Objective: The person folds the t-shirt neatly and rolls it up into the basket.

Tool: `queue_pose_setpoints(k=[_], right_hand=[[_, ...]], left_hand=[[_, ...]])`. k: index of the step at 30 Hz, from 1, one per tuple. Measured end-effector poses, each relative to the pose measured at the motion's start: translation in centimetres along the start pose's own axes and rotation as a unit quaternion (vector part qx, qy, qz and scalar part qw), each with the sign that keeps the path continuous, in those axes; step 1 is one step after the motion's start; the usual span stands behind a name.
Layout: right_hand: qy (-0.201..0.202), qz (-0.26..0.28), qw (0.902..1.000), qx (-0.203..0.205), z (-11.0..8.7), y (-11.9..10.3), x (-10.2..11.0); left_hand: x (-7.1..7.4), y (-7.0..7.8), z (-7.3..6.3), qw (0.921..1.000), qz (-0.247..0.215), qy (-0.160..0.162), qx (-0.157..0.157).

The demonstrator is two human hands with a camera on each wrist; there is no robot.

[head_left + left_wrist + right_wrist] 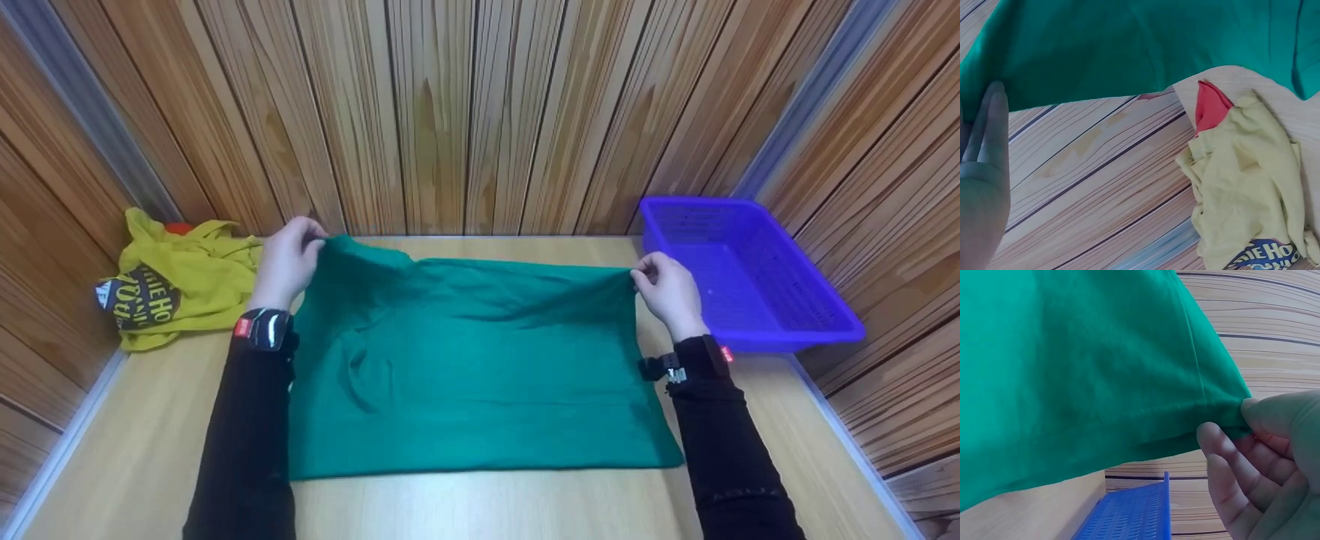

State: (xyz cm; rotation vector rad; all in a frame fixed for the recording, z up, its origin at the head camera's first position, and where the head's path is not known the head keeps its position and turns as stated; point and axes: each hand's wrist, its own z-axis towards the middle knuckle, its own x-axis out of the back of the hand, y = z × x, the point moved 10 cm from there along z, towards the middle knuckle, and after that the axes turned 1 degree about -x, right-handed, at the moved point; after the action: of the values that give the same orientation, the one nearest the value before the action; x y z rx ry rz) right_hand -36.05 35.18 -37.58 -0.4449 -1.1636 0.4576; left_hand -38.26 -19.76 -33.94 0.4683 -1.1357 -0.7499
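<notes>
A green T-shirt [480,367] is spread between my hands, its near edge flat on the table and its far edge lifted. My left hand [285,262] pinches the far left corner. At the far right corner my right hand [670,292] holds the cloth between thumb and fingers. The right wrist view shows a stitched hem on the green T-shirt [1112,382] running to the pinched corner. In the left wrist view the left fingers [995,118] lie against the green cloth, and the thumb is hidden. Soft wrinkles cross its left part.
A crumpled yellow T-shirt [202,281] with dark lettering lies at the left, a bit of red cloth [178,228] behind it. On the right stands a purple plastic basket [806,266]. Wood-panelled walls [450,112] enclose the light wooden table [480,510] at the back and sides.
</notes>
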Motion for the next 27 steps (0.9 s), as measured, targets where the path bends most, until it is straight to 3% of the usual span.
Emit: queue_pose_setpoints(k=[8, 15, 27], right_hand=[[-0.037, -0.001, 0.9993, 0.007, -1.4, 0.9, -0.6], [-0.043, -0.004, 0.9987, 0.028, -3.0, 1.5, -0.8], [-0.084, -0.015, 0.9939, 0.070, -5.9, 2.9, -2.2]], left_hand=[[-0.1, -1.7, -2.3, 0.9986, -0.051, -0.012, 0.002], [0.0, -2.9, -4.3, 0.9968, -0.072, -0.033, 0.011], [-1.2, -4.9, -9.0, 0.9833, -0.091, -0.151, 0.045]])
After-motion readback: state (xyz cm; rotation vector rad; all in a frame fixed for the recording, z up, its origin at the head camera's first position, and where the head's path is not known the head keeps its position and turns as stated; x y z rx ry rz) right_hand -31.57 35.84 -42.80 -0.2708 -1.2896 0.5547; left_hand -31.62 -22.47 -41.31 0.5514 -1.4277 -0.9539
